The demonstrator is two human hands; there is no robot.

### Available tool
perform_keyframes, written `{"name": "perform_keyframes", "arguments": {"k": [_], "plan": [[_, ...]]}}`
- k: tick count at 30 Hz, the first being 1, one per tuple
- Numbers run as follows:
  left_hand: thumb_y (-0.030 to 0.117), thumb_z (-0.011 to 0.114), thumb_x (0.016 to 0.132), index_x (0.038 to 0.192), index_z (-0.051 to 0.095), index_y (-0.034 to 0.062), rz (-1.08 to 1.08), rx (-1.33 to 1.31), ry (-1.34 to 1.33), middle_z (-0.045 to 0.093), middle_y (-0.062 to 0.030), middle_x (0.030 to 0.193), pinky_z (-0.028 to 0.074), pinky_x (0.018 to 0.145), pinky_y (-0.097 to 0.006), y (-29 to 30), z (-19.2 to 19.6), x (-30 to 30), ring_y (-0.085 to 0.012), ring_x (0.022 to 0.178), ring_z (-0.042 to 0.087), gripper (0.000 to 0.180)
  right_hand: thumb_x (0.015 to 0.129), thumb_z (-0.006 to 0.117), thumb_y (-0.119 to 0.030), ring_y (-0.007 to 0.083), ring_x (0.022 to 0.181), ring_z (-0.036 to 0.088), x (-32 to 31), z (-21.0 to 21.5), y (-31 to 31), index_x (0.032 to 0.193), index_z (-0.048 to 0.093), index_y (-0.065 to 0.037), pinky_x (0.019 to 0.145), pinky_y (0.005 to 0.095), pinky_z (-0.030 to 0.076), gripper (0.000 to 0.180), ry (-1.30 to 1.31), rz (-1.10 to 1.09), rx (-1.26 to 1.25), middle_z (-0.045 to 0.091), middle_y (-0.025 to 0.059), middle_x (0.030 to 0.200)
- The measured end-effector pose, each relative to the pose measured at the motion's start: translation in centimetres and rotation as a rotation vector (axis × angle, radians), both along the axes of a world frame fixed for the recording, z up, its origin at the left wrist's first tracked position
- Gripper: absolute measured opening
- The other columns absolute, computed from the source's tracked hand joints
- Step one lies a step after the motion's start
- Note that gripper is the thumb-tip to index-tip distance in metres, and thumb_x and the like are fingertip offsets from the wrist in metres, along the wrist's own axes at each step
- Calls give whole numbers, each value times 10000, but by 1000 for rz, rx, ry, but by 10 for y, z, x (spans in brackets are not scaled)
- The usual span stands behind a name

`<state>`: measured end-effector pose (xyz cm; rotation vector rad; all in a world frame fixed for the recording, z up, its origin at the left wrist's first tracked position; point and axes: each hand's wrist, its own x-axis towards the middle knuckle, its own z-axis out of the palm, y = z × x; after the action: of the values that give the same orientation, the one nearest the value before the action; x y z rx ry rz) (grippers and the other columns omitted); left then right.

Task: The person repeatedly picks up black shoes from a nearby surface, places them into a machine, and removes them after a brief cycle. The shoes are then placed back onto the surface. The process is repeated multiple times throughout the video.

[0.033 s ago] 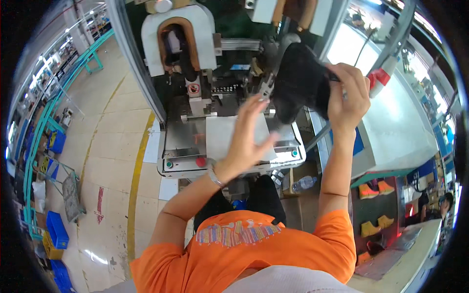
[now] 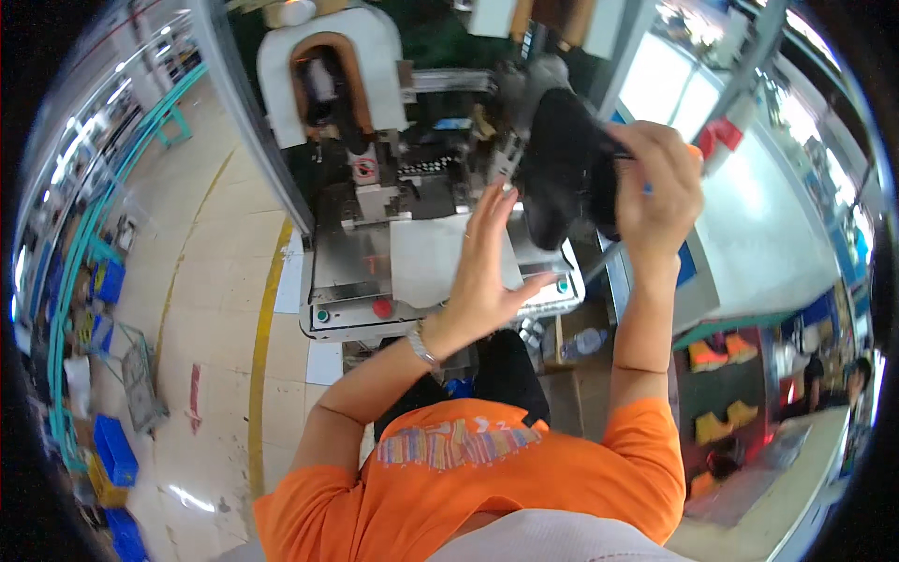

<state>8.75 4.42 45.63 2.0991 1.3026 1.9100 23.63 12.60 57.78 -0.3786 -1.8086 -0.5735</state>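
The person's right hand (image 2: 660,187) grasps a black shoe upper (image 2: 557,173) by its near edge, the fingers bent over it and the thumb lower down. The upper hangs at the right side of a machine (image 2: 351,267), in front of a rounded grey metal part (image 2: 548,70), with its narrower end pointing down. Whether it also rests on the machine cannot be told.

The left hand (image 2: 482,276) holds nothing: its fingers stretch up and forward and the thumb spreads toward the right. It is over a white sheet (image 2: 421,267) on the machine's front ledge, its fingertips near the upper and a little apart from it. A pale-banded wristwatch (image 2: 421,347) circles the left wrist.

On the machine's left side stands a white horseshoe-shaped pad (image 2: 278,89) with a brown lining (image 2: 298,80) around a dark piece (image 2: 348,112). Along the front edge are a red button (image 2: 382,307) and a green button (image 2: 323,317). A clear plastic bottle (image 2: 588,343) lies below, to the right. Farther right, orange shoes (image 2: 709,354) and yellow shoes (image 2: 712,429) sit on a dark rack (image 2: 700,389).
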Motion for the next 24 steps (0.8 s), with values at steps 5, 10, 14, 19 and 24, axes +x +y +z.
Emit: {"name": "perform_keyframes", "arguments": {"k": [5, 10, 14, 19, 24], "plan": [[199, 714, 757, 1264, 363, -54, -400, -516, -576, 412, -167, 1301, 320, 995, -342, -2, -56, 62, -234, 1205, 390, 667, 667, 630, -193, 216, 740, 577, -8, -38, -42, 895, 641, -79, 635, 326, 399, 255, -270, 23, -266, 590, 59, 851], [333, 573, 847, 1196, 508, 47, -569, -676, -1274, 524, -89, 1217, 353, 964, -359, 7, -87, 101, -211, 1111, 481, 456, 713, 692, -354, 359, 936, 543, 73, -71, -42, 1095, 537, 1, 818, 393, 427, 544, 39, 85, -500, 581, 165, 991], [380, 536, 848, 1234, 451, 49, -938, -858, -1371, 494, -102, 1235, 355, 981, -411, 20, -73, 105, -254, 1138, 465, 515, 868, 480, -535, 202, 947, 547, 168, -182, -80, 1088, 530, -4, 813, 337, 429, 577, -12, 299, -1525, 585, 103, 985], [351, 566, 840, 1207, 470, 45, -855, -1075, -1338, 537, -101, 1167, 386, 956, -391, 32, -121, 146, -223, 1090, 506, 488, 844, 641, -292, 62, 801, 522, 163, -239, -139, 1053, 565, 0, 744, 242, 441, 367, 787, 420, -1726, 576, -15, 880], [431, 491, 875, 1199, 477, 88, -945, -1572, -1290, 517, -90, 1210, 369, 951, -450, 34, -194, 183, -250, 1132, 463, 472, 817, 619, -85, 54, 767, 545, 188, -268, -143, 955, 588, 0, 708, 221, 444, 165, 1085, 210, -1643, 608, -14, 851]]}}
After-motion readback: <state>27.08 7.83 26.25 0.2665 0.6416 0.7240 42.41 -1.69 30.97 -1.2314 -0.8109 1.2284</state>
